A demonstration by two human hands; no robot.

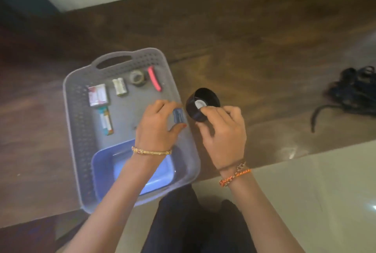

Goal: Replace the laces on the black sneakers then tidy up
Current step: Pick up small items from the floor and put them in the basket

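Your left hand (156, 124) pinches a small blue item (178, 115) over the grey basket (81, 136), above its blue tub (105, 163), batteries (120, 86), tape (138, 77); right hand (223, 134) grips a black lid (202, 104).

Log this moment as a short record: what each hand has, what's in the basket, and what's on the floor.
left hand: pinches a small blue object over the basket
right hand: holds a black round container
basket: grey, holds small packets, tape roll, pink item, blue tub
floor: dark laces lie at right
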